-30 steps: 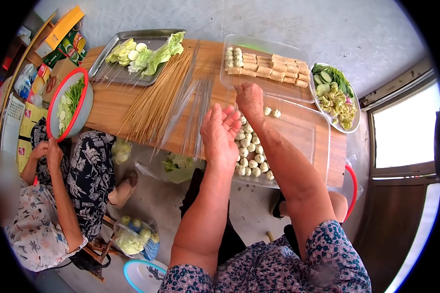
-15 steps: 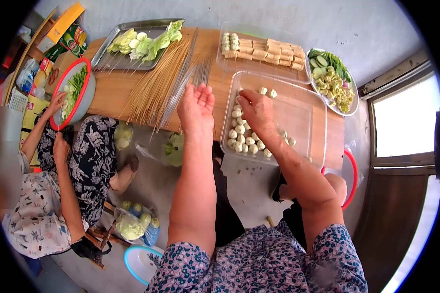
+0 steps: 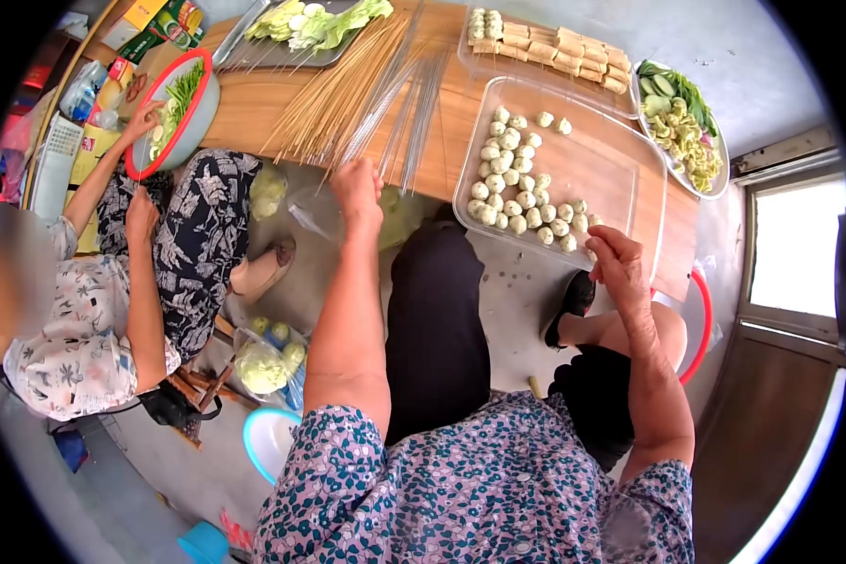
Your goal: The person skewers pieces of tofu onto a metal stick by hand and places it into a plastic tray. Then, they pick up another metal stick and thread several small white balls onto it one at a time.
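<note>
My left hand is closed at the near ends of the metal skewers, by the table's front edge; whatever it may hold is hidden. At the near right corner of the clear plastic tray, my right hand has its thumb and fingers pinched together, with what is between them too small to make out. Several small pale, green-flecked balls lie in the tray's left and front part. Thin wooden skewers are spread to the left of the metal ones.
Behind lies a tray of rolled tan pieces. A plate of greens stands right, a metal tray of sliced vegetables back left. Left, a seated person works at a red-rimmed basin. Bagged vegetables sit on the floor.
My left hand has turned from palm-up with curled fingers to closed at the metal skewers. My right hand has moved from the balls at the tray's left to its near right corner. The view has shifted.
</note>
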`<state>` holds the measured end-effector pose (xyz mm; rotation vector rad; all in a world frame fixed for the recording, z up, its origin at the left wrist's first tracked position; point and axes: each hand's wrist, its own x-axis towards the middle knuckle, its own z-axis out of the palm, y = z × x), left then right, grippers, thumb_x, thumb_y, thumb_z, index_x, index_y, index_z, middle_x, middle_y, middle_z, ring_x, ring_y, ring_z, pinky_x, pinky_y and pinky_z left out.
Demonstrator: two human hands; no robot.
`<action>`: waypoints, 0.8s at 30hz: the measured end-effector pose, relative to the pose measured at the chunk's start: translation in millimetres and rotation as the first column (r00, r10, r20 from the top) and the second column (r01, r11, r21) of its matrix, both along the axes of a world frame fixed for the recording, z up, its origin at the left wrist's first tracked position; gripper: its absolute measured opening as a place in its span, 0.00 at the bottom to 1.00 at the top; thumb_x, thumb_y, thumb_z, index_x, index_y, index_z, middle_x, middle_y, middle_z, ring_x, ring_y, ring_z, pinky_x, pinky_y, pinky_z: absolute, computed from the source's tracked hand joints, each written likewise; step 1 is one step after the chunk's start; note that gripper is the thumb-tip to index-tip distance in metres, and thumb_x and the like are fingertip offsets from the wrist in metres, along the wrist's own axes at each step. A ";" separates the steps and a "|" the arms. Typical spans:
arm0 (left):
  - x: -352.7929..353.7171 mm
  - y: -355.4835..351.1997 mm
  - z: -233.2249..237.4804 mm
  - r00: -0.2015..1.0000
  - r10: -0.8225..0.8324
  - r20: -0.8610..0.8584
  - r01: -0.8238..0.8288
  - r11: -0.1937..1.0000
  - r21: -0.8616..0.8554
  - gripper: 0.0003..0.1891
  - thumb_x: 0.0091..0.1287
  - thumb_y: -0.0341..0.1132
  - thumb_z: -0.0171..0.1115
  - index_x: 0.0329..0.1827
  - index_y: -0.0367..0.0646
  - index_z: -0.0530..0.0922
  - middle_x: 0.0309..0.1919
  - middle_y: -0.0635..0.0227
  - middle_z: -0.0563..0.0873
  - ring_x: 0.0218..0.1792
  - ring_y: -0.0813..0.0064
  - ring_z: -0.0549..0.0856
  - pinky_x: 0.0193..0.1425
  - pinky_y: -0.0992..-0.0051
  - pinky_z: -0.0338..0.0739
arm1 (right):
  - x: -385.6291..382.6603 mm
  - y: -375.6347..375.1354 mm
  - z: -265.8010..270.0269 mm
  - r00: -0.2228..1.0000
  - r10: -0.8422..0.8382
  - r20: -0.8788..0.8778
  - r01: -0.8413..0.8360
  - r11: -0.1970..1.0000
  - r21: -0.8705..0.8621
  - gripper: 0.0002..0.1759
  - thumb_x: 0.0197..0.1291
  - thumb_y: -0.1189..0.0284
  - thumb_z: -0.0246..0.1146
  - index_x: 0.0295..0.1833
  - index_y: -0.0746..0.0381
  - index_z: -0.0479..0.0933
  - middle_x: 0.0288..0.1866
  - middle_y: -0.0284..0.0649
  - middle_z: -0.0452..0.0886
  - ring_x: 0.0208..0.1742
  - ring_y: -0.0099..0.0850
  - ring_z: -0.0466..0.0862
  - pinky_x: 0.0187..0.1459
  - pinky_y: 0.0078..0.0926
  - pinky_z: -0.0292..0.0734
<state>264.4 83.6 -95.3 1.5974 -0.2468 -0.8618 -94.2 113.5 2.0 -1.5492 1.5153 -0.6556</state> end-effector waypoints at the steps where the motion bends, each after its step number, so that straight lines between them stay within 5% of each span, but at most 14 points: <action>1: 0.1 7.6 -17.8 1.000 0.003 0.005 -0.004 1.000 0.008 0.07 0.58 0.33 0.59 0.26 0.39 0.76 0.16 0.72 0.75 0.14 0.80 0.73 0.18 0.81 0.66 | -3.0 0.3 -5.9 1.000 -0.010 0.015 0.010 1.000 0.022 0.12 0.61 0.72 0.58 0.46 0.69 0.78 0.27 0.36 0.80 0.17 0.20 0.75 0.22 0.19 0.71; 4: -6.5 25.2 -42.8 0.965 -0.126 0.232 0.089 0.983 0.162 0.09 0.59 0.37 0.64 0.31 0.40 0.78 0.19 0.73 0.76 0.14 0.83 0.72 0.14 0.81 0.62 | 0.2 3.2 -7.6 0.998 -0.029 0.049 0.026 0.998 0.058 0.13 0.61 0.72 0.57 0.46 0.69 0.78 0.27 0.36 0.80 0.17 0.19 0.74 0.22 0.17 0.70; 11: -32.6 26.2 -26.6 0.973 -0.204 -0.110 0.228 0.934 0.276 0.13 0.57 0.43 0.68 0.32 0.42 0.79 0.20 0.75 0.76 0.14 0.85 0.68 0.15 0.85 0.57 | -3.4 -0.3 -7.3 0.995 -0.029 0.093 0.023 0.998 0.059 0.13 0.62 0.72 0.56 0.47 0.69 0.77 0.28 0.35 0.80 0.17 0.18 0.74 0.21 0.15 0.69; 13: -27.6 20.8 -38.7 0.918 -0.130 -0.375 0.220 0.954 0.206 0.13 0.57 0.43 0.68 0.32 0.43 0.78 0.20 0.75 0.76 0.14 0.86 0.66 0.15 0.86 0.55 | -5.6 -0.6 -7.6 0.996 -0.026 0.080 0.022 0.998 0.052 0.13 0.62 0.72 0.56 0.47 0.69 0.77 0.28 0.35 0.80 0.17 0.18 0.74 0.20 0.15 0.69; 16: -20.0 21.5 -50.8 0.841 -0.117 -0.528 0.207 0.972 0.114 0.10 0.57 0.40 0.67 0.28 0.44 0.78 0.18 0.75 0.76 0.13 0.86 0.65 0.14 0.84 0.54 | -7.5 -0.5 -12.9 0.982 -0.056 0.180 0.037 0.993 0.109 0.13 0.63 0.72 0.56 0.48 0.69 0.77 0.28 0.34 0.80 0.17 0.18 0.73 0.20 0.14 0.69; 24: -26.5 23.3 -44.1 0.828 -0.202 -0.523 0.311 0.942 0.129 0.10 0.57 0.40 0.68 0.29 0.43 0.79 0.19 0.75 0.77 0.14 0.87 0.68 0.14 0.86 0.55 | -7.6 -3.4 -22.0 0.980 -0.051 0.190 0.020 0.987 0.162 0.13 0.63 0.71 0.55 0.48 0.68 0.77 0.28 0.34 0.80 0.18 0.17 0.74 0.21 0.14 0.70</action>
